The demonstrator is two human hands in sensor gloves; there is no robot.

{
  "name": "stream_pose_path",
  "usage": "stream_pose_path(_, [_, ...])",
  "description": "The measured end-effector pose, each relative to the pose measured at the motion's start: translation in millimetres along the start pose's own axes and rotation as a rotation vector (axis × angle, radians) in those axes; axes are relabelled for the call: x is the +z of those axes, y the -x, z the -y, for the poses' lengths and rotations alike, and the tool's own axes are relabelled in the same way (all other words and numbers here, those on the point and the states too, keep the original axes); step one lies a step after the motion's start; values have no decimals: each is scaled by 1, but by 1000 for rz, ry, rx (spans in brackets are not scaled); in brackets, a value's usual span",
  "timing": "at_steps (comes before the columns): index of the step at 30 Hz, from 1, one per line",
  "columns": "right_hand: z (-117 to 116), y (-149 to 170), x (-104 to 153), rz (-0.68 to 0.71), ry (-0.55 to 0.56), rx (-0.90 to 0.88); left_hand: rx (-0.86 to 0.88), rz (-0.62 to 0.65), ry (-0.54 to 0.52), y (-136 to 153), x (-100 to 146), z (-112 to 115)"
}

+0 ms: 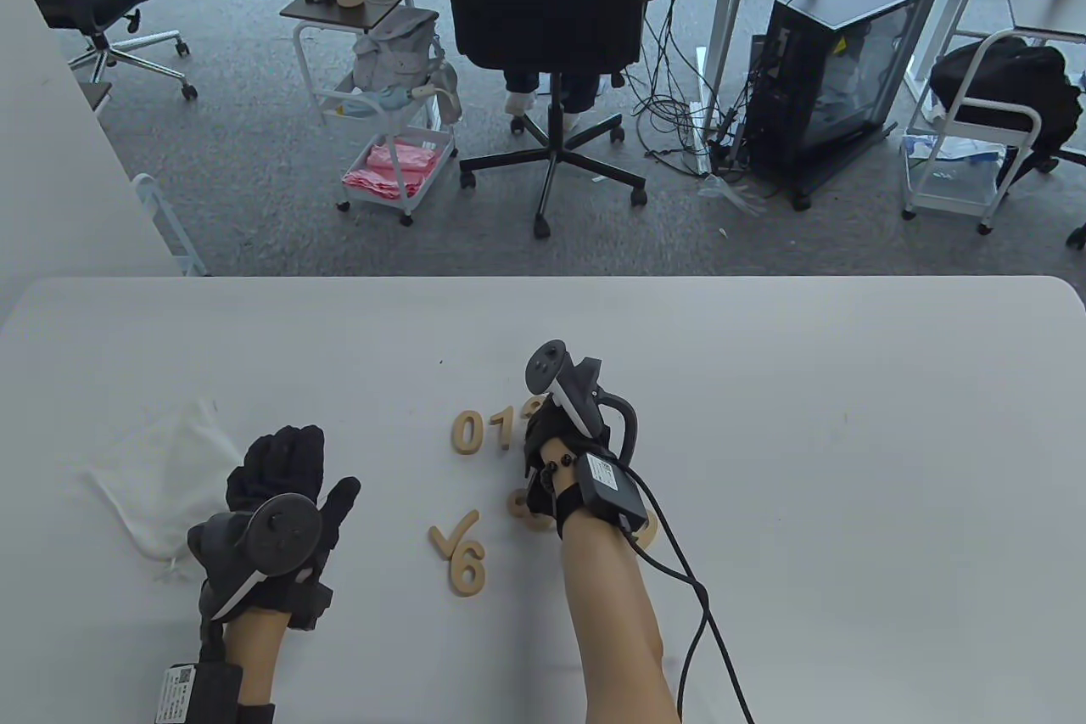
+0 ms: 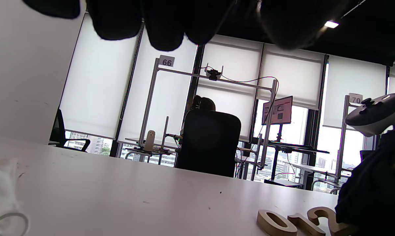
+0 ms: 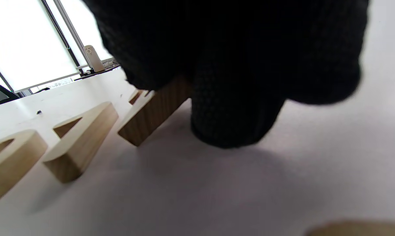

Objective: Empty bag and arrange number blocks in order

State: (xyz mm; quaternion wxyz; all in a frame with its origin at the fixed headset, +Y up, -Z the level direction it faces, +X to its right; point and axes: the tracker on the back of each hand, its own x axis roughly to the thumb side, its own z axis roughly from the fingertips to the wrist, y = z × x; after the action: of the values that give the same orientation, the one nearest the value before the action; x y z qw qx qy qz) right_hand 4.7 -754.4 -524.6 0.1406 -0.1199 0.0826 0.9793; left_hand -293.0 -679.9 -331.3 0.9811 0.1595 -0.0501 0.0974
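Wooden number blocks lie on the white table [image 1: 764,384]. A 0 [image 1: 467,431] and a 1 [image 1: 502,429] stand in a row, and a 2 [image 2: 325,218] joins them on the right. My right hand [image 1: 543,429] covers the 2 [image 3: 153,113], with fingers and thumb curled on its end. A 7 [image 1: 454,535] and a 6 [image 1: 467,567] lie nearer, and two more blocks [image 1: 519,503] are partly hidden under my right wrist. My left hand [image 1: 284,474] rests flat with straight fingers beside the limp white bag [image 1: 161,478], holding nothing.
Beyond the table's far edge [image 1: 543,277] stand an office chair [image 1: 543,36] with a person seated in it, a small cart [image 1: 390,130] and a computer case [image 1: 840,70]. A cable [image 1: 696,614] trails from my right wrist across the table.
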Motion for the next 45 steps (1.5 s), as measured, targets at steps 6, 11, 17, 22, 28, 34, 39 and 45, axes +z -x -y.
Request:
stream_pose_path(6, [-1,-4,-1,28,-24,76,-1,-2,0,0,0,0])
stream_pose_path(11, [-2,-3,-2,55,-24,130,-4,-2,2,0,0,0])
stream_pose_path(17, [-3,-6,-1,82,-23,199,-7,-2,6,0,0,0])
stream_pose_path(22, [15,-4,9,140,19,208,-12,2,12,-1,0,1])
stream_pose_path(28, [49,2,58,422,20,138,-15,13,18,-2,-1,2])
stream_pose_path(34, [53,10,118,597,13,153,-18,23,23,-5,-1,4])
stream_pose_path(39, [23,8,143,603,-2,297,-21,29,37,-8,0,7])
stream_pose_path(45, [-21,4,142,596,33,498,-22,46,33,-12,-1,6])
